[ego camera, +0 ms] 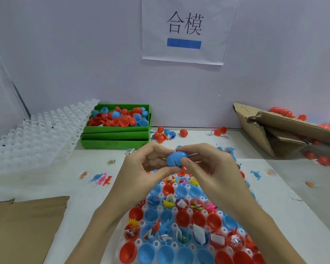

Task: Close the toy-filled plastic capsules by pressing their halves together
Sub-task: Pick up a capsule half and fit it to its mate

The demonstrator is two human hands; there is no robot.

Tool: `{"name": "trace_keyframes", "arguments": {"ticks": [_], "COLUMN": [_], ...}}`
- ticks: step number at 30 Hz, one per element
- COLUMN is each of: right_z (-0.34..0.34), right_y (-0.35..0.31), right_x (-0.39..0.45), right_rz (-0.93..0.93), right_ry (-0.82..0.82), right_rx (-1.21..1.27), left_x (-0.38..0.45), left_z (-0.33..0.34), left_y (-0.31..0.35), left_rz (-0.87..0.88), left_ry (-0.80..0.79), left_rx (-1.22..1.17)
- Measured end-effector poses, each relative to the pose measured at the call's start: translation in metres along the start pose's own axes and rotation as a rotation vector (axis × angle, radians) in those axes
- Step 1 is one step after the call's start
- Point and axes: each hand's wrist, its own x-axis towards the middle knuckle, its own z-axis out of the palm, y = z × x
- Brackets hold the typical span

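glossy plastic capsule (176,159), torn corrugated cardboard (286,130)

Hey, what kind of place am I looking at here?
Probably a toy-packing workstation, not a home: a white holder tray of toy-filled capsule halves, a green bin of loose halves, a posted paper sign, and both hands pressing a blue capsule shut.

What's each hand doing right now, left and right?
Left hand: closed on the blue capsule, gripping its left half.
Right hand: closed on the same capsule, pinching its right half.
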Motion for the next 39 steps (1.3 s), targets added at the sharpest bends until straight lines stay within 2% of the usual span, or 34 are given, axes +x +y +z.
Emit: {"name": "trace_keyframes", "arguments": {"ticks": [6, 14, 20, 27, 34, 37, 39], "right_z": [-0.002, 0.005, 0.015, 0.025, 0.021, 0.021, 0.022], "right_y": [0.000, -0.002, -0.011, -0.012, -0.012, -0.009, -0.007], "right_x": [0.001, -0.003, -0.007, -0.013, -0.014, -0.011, -0.011], "right_rz": [-0.013, -0.020, -0.050, -0.082, -0.102, -0.075, 0.015], "right_ry": [-0.017, 0.026, 0.112, 0.225, 0.197, 0.123, 0.042], "right_rx": [-0.011, 0.022, 0.003, -0.112, -0.165, -0.163, -0.030], "left_x": [0.000, -0.001, -0.004, -0.008, -0.010, -0.009, -0.007], "left_z": [0.002, 0.002, 0.012, 0.024, 0.029, 0.028, 0.027], "left_y": [0.002, 0.005, 0.006, 0.002, 0.001, 0.003, 0.005], "left_rz": [0.023, 0.075, 0.151, 0.370, 0.470, 0.428, 0.373], "left_ry": [0.091, 0.134, 0.189, 0.244, 0.264, 0.259, 0.248], "left_rx": [0.057, 0.060, 0.223, 0.473, 0.585, 0.613, 0.558]}}
